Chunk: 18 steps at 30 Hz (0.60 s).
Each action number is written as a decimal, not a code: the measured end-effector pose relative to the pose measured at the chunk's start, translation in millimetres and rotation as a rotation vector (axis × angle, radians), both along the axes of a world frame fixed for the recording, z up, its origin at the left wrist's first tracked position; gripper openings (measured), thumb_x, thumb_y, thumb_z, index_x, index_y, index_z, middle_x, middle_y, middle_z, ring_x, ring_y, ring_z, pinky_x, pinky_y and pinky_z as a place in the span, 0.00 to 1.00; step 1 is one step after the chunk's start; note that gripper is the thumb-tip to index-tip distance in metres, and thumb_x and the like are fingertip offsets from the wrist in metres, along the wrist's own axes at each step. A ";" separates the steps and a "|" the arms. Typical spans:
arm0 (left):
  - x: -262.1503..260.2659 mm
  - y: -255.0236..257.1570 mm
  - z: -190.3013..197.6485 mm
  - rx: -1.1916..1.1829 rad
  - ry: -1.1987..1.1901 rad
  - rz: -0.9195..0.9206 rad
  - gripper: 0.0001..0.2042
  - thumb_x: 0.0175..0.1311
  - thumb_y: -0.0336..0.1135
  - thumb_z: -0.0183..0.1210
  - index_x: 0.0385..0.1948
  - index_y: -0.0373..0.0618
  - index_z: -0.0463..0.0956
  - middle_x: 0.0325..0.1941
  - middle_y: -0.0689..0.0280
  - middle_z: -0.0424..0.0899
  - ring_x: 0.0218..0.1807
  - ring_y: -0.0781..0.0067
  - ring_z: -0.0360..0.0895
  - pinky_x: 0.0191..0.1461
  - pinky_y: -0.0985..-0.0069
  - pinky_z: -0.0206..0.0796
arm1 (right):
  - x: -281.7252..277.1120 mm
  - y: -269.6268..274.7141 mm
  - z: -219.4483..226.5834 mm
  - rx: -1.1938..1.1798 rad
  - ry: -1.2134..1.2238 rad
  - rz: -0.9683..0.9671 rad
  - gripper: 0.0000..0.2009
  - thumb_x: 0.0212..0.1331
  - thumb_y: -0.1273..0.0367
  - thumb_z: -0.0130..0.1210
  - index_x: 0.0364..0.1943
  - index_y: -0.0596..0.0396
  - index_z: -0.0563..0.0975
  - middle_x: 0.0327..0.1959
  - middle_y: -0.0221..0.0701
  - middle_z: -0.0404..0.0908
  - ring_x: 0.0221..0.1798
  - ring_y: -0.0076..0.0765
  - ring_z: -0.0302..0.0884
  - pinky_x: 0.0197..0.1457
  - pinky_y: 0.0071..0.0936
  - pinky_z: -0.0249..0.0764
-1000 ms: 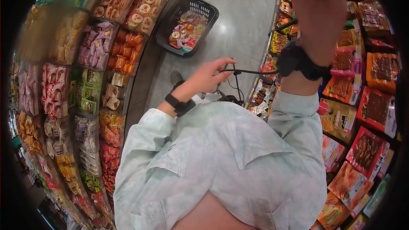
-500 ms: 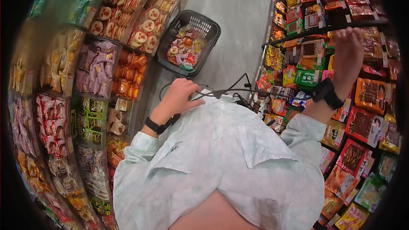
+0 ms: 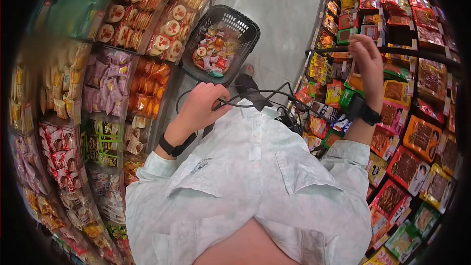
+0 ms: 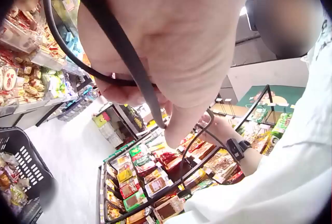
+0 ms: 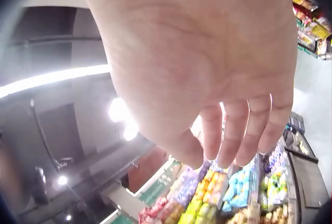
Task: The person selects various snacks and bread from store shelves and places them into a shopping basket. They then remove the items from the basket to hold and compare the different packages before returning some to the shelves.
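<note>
My left hand (image 3: 198,105) is in front of my waist, its fingers curled round a thin black cable (image 3: 240,100). In the left wrist view the cable (image 4: 111,29) loops up over the hand (image 4: 171,42) and passes between thumb and fingers. My right hand (image 3: 368,61) is raised over the right-hand shelf, near its black rail (image 3: 417,55). The fingers of that hand are loosely bent, and the right wrist view shows its palm (image 5: 197,63) bare, with nothing in it. Below the right hand lie flat snack packs (image 3: 395,91) in coloured wrappers.
A black basket (image 3: 252,44) holding mixed wrapped sweets stands on the grey floor (image 3: 274,10) ahead. Bins of wrapped snacks (image 3: 110,86) line the left side. Sloped rows of packaged food (image 3: 422,137) fill the right. More black cables (image 3: 289,118) hang before my shirt.
My right hand has come down and back from high in front of the camera, above the right shelf. My left hand has moved left and toward me, with the cable along.
</note>
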<state>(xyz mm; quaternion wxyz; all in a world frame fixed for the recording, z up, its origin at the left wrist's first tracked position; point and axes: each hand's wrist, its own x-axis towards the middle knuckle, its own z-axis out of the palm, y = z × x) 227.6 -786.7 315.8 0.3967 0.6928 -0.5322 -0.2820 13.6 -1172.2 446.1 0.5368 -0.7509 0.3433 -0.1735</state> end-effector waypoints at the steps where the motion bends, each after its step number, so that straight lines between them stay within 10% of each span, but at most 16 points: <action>1: 0.3 -10.8 -4.4 -0.062 -0.052 0.002 0.11 0.52 0.28 0.70 0.32 0.48 0.76 0.25 0.68 0.74 0.32 0.63 0.72 0.39 0.67 0.62 | 8.2 -5.4 -10.6 -0.020 0.054 0.065 0.10 0.72 0.70 0.58 0.54 0.55 0.80 0.48 0.27 0.84 0.52 0.22 0.80 0.59 0.24 0.76; 10: -9.1 -129.7 18.3 -0.124 -0.451 0.086 0.12 0.44 0.22 0.67 0.29 0.47 0.75 0.27 0.68 0.75 0.36 0.62 0.73 0.43 0.66 0.62 | 80.0 -10.6 -71.0 -0.075 0.207 1.086 0.10 0.67 0.65 0.63 0.45 0.56 0.83 0.43 0.32 0.86 0.52 0.38 0.81 0.60 0.35 0.75; 18: -30.4 -186.7 42.9 0.172 -0.566 0.258 0.13 0.54 0.30 0.69 0.41 0.47 0.80 0.34 0.66 0.79 0.41 0.61 0.76 0.46 0.64 0.65 | 113.4 -72.3 -111.0 -0.166 -0.026 0.958 0.10 0.64 0.66 0.61 0.40 0.60 0.83 0.33 0.44 0.83 0.36 0.47 0.82 0.42 0.40 0.76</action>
